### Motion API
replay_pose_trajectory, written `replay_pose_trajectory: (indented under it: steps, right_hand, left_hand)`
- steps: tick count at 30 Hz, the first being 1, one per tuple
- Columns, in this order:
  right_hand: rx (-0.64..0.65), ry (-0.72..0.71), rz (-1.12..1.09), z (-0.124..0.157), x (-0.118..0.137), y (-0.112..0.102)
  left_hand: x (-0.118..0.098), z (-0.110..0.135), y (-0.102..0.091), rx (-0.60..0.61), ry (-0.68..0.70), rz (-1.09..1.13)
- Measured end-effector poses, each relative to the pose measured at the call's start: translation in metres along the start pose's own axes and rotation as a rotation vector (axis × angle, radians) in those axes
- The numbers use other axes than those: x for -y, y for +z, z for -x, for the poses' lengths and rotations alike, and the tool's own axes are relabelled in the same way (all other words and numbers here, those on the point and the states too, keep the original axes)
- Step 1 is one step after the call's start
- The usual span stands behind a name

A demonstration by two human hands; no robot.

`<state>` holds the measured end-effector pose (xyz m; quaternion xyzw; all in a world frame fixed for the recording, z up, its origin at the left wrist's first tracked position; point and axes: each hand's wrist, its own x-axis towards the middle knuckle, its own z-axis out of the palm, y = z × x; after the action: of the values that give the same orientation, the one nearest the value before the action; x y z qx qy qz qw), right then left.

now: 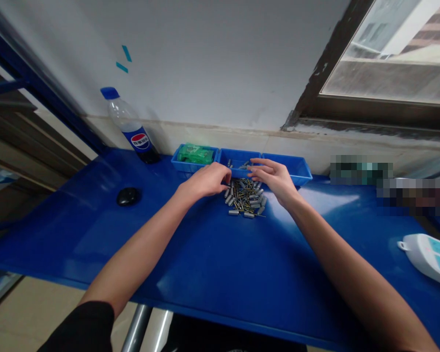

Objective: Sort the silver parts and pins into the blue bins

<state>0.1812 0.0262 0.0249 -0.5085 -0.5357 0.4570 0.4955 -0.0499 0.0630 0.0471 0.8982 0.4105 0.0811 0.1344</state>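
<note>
A pile of several small grey cylindrical parts with thin metal leads lies on the blue table. My left hand rests at the pile's left edge, fingers curled and pinched at a part I cannot make out. My right hand sits at the pile's upper right, fingers stretched toward the left hand over the parts. Just behind both hands stand three blue trays: the left tray holds green pieces, the middle tray holds a few grey parts, the right tray shows nothing inside.
A soda bottle with a blue cap stands at the back left by the wall. A black mouse lies left of the pile. A white power strip lies at the right edge. A window is at the upper right.
</note>
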Motion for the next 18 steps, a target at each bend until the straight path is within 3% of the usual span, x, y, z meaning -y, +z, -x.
replay_pose_trajectory:
  steps: [11,18]
  right_hand:
    - [0.042,-0.124,0.087,0.000,-0.012,-0.001]
    - [-0.089,-0.199,0.126,0.013,-0.026,-0.003]
  left_hand:
    - [-0.005,-0.003,0.008,0.043,-0.036,-0.054]
    - [0.001,0.004,0.010,0.015,0.022,0.013]
